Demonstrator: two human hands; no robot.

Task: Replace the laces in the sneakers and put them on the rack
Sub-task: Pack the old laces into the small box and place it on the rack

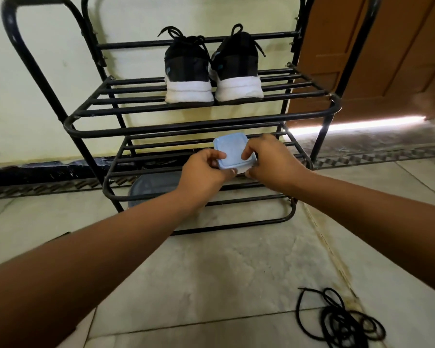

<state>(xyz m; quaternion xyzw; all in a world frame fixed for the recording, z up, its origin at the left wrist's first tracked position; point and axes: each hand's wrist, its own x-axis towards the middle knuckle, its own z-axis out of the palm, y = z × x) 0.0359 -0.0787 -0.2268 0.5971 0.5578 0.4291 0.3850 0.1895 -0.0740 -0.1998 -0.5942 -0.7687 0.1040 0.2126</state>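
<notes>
Laces (337,320), black and loose, lay in a tangled heap on the pale tiled floor (236,267) nearest the camera, at the lower right. Two bare forearms reached forward from the bottom corners. Beyond them the left hand (206,169) and the right hand (269,162) together held a small square container with a light blue lid (232,151), fingers of both curled round its edges and thumbs on top, in front of the lower shelf of a black metal rack (199,126). A grey-blue lid-like object (153,187) lay under the rack's lowest bars. Farther back, on the upper shelf, two black sneakers (212,69) with white soles stood side by side, heels toward the camera, with black laces tied. A brown door (387,51) stood at the far right.
</notes>
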